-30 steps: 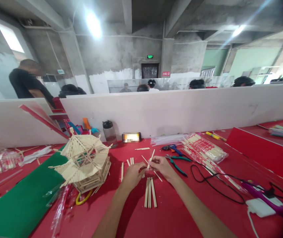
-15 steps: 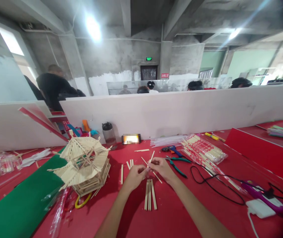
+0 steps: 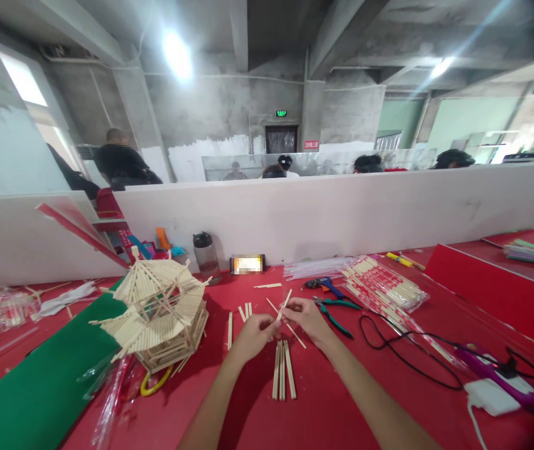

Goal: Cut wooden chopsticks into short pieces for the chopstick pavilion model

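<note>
Both hands meet over the middle of the red table. Pinched at its lower end by my left hand (image 3: 263, 331) is a short pale wooden stick (image 3: 287, 300), which looks like a piece of disposable chopstick. My right hand (image 3: 305, 317) has its fingers closed on the same stick higher up. A thinner stick (image 3: 298, 338) slants across behind the fingers; whether it is held or lies on the table, I cannot tell. Just below the hands lies a row of several sticks (image 3: 282, 375). More short sticks (image 3: 245, 310) lie beyond my left hand.
On the left, a stick-built pavilion model (image 3: 163, 312) stands by a green board (image 3: 27, 381). Green-handled pliers (image 3: 336, 317), a blue glue gun (image 3: 330, 287), packed chopsticks (image 3: 388, 281) and a black cable (image 3: 388, 344) lie right. A bottle (image 3: 205, 255) stands behind; a white partition (image 3: 341, 206) crosses the back.
My hands and the stick have barely shifted. Beyond the partition, the person in black at the left has moved slightly to the right.
</note>
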Available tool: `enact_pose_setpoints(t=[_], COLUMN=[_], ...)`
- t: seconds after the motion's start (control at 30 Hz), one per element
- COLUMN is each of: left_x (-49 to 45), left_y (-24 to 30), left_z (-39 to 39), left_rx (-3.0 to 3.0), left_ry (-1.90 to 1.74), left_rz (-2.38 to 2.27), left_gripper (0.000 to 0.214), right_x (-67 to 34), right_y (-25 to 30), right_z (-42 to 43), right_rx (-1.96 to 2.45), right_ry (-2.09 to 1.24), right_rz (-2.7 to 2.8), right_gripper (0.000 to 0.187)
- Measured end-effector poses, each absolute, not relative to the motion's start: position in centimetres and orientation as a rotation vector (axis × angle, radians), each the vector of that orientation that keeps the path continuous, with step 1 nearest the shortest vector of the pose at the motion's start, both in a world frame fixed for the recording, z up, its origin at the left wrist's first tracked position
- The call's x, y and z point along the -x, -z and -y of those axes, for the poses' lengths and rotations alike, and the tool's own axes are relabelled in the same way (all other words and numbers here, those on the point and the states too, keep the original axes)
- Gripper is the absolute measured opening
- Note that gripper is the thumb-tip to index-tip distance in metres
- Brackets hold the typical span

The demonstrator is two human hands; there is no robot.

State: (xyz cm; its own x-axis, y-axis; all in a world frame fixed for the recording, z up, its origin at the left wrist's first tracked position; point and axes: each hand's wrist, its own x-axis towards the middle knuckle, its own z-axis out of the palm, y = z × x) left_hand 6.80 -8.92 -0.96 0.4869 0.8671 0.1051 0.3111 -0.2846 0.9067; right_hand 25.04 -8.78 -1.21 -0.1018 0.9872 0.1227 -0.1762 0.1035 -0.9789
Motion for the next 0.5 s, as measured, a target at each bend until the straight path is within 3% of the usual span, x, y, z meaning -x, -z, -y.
enact_pose_setpoints(t=[0.5], left_x=[-8.1], left_y=[1.4], left_z=[8.8], left_rx=[-1.311], left_ry=[-0.996], left_rz=[-0.955], left_gripper=[0.04], right_x=[-24.6], right_y=[1.0], right_z=[9.0], right_rx=[0.934], right_ry=[-1.207], right_rz=[1.281], right_gripper=[0.026])
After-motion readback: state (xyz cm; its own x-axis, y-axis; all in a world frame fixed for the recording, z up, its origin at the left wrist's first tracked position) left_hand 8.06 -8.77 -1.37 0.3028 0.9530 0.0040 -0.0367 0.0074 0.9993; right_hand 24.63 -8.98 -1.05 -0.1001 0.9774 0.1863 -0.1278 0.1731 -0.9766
